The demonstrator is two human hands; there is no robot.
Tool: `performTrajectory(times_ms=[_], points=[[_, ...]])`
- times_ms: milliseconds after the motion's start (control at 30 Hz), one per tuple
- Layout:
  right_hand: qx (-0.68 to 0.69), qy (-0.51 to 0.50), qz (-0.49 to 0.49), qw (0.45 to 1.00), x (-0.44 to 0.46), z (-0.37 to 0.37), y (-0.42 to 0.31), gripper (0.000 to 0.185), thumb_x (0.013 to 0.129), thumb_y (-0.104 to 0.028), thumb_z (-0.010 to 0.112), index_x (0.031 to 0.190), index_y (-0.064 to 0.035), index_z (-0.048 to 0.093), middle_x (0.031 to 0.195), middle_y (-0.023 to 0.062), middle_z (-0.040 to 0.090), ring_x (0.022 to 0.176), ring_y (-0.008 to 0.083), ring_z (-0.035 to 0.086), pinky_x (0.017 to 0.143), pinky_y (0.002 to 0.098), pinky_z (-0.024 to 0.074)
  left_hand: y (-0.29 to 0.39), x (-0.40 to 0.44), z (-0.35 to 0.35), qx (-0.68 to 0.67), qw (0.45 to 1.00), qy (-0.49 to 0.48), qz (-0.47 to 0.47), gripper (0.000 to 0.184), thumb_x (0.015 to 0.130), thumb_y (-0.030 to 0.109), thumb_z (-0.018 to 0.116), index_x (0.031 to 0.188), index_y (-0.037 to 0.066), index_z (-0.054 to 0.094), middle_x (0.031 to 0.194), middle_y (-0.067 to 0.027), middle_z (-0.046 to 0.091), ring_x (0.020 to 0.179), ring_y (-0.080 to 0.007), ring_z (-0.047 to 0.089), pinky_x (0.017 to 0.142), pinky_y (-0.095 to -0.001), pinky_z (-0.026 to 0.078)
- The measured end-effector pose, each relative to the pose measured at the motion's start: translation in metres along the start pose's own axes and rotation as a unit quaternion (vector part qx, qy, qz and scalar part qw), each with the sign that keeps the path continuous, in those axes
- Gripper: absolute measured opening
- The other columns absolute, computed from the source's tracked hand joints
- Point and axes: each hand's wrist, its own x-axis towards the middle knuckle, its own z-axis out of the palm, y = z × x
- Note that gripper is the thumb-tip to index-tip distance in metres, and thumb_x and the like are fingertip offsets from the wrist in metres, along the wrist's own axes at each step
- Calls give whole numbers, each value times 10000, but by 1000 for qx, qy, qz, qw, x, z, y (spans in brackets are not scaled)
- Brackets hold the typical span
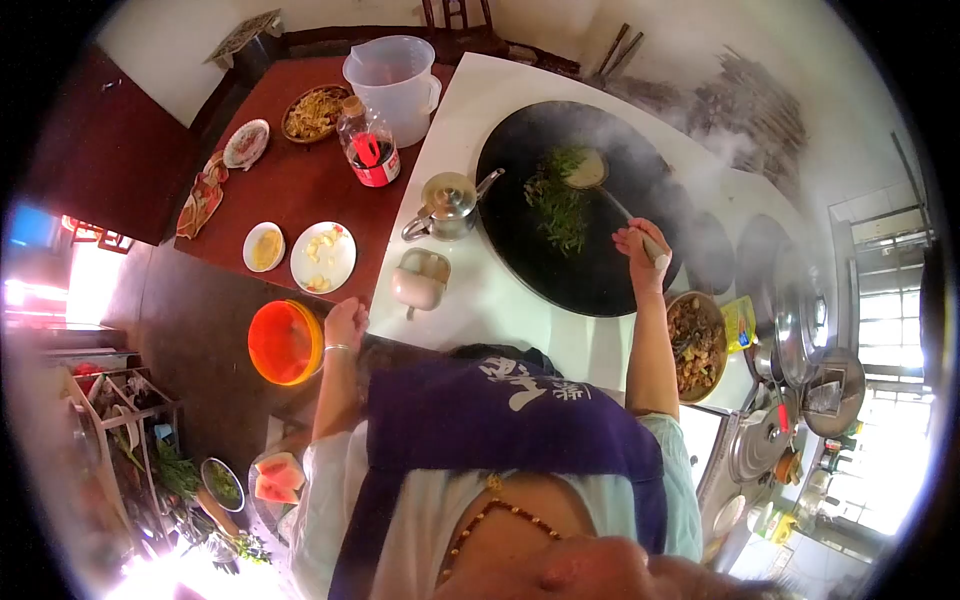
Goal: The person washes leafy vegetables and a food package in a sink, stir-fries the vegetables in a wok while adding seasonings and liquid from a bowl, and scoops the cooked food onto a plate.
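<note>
Right grip (640,242), fingers wrapped round ladle handle (656,254); beyond it, greens (560,210) already in steaming wok (600,268); left grip (346,322), closure unclear, beside orange tub (276,342); beyond it, plated pale pieces (326,242)

Wok (620,270) set in stove counter (585,345). Greens (560,205) in wok, ladle (588,172) at their right. Kettle (447,197) just left of wok; condiment box (418,285) in front of kettle. Food bowl (698,345) front right of wok, pouch (738,325) beside it, on the right. Table (220,195) left of counter: pitcher (392,95) back right, bottle (367,150) in front of it, small bowl (264,247) and plate (340,262) near front edge, plate right.
</note>
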Motion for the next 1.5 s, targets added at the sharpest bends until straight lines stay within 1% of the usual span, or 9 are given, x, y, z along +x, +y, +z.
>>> performTrajectory(times_ms=[300, 433, 567, 800, 1033, 1133, 1300, 1367, 1500], points=[[-138, -21, 165, 976, -41, -77, -116, 278, 858, -229, 585, 1042, -22, 571, 737, 148, 631, 560, 221, 649, 461, 274, 525, 3, -5, 16, 54, 998, 5, 26, 90, 842, 131, 564, 806, 51, 586, 662, -12, 555, 507, -85, 467, 441, -180, 356], [-124, 19, 151, 981, -41, -56, -83, 260, 861, -220, 585, 1020, -15, 570, 694, 150, 622, 509, 223, 635, 418, 271, 507, -5, -1, 17, 72, 996, 19, 45, 112, 839, 123, 557, 750, 56, 563, 650, -3, 541, 504, -75, 455, 434, -184, 334], [-12, 5, 35, 999, -18, -14, -17, 227, 883, -178, 561, 1021, 2, 556, 759, 156, 633, 600, 248, 657, 500, 293, 540, -6, 0, 8, 83, 994, -24, 66, 135, 839, 114, 554, 716, 58, 549, 636, 1, 522, 502, -80, 447, 438, -202, 330], [80, -4, 38, 996, -7, -9, -19, 294, 888, -233, 593, 1079, -13, 550, 872, 156, 641, 775, 250, 670, 623, 336, 564, -6, -10, 17, 95, 992, 0, 88, 149, 834, 103, 547, 690, 60, 544, 610, 1, 500, 501, -85, 438, 449, -204, 326], [-113, 10, 154, 981, -37, -59, -104, 321, 893, -279, 566, 1036, 9, 564, 707, 142, 636, 565, 218, 648, 471, 260, 525, -15, -4, 10, 74, 992, 20, 101, 106, 827, 88, 544, 731, 57, 575, 603, 11, 499, 492, -62, 423, 438, -185, 306], [-107, -12, 158, 982, -49, -86, -112, 308, 888, -270, 551, 1012, 11, 570, 704, 151, 630, 541, 214, 636, 454, 257, 508, -18, -5, 16, 75, 990, 41, 109, 90, 824, 75, 545, 743, 54, 576, 605, 12, 500, 489, -57, 423, 434, -178, 302], [109, 47, 172, 978, -38, -11, -15, 309, 898, -250, 533, 1070, 7, 527, 738, 152, 633, 580, 233, 644, 501, 296, 533, -20, -5, 24, 68, 987, 84, 122, 95, 812, 57, 539, 722, 58, 570, 591, 7, 490, 475, -59, 415, 419, -185, 291], [194, 47, 95, 975, -23, 10, 20, 335, 908, -256, 529, 1113, 7, 497, 789, 158, 638, 667, 242, 658, 579, 324, 554, -19, -8, 21, 82, 987, 60, 122, 107, 804, 51, 539, 701, 64, 564, 582, 8, 485, 474, -61, 415, 419, -191, 289], [138, 8, 36, 990, 2, -2, -5, 368, 921, -270, 530, 1154, 11, 484, 884, 152, 636, 738, 252, 664, 655, 340, 559, -14, -10, 20, 80, 989, 18, 124, 129, 789, 46, 549, 663, 73, 550, 572, 9, 478, 472, -70, 419, 416, -204, 286]])
